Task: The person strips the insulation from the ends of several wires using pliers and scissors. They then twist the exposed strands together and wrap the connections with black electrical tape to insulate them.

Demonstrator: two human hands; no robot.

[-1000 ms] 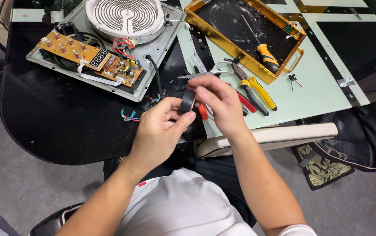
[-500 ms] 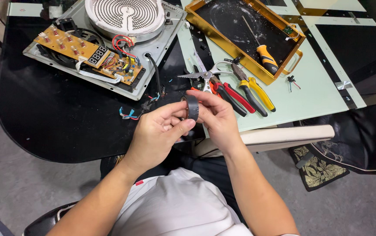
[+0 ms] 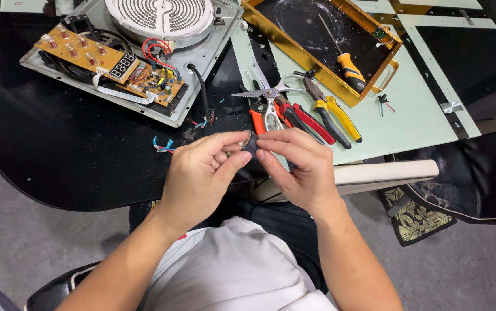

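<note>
Black roll of tape, small and ring-shaped, held between both hands just over the near edge of the black glass desk. Mostly covered by fingers, so only a dark sliver plus a bit of pale rim shows. Ring looks to be on edge, seen nearly side-on, with its flat faces turned toward the two hands; hole axis runs roughly left-right. Can't tell if a loose tape end is out.

Left hand: grip closed on the roll, thumb on the near side, fingers curled over the top. Right hand: grip also closed, fingertips pinching the roll's right side, touching the left thumb.

Just beyond the hands: steel shears with orange handles, tips pointing left. Beside them red-handled pliers and yellow-handled pliers, jaws toward the far side, handles trailing to the right and toward the person. They straddle the line where the black top meets the pale green glass panel.

Far right: gold-rimmed rectangular tray with a black floor, yellow-and-black-handled screwdriver lying inside on a diagonal.

Far left: opened grey induction cooker, coil disc exposed, tan circuit board with red wires on it. Blue wire scraps on the desk near the left hand.
</note>
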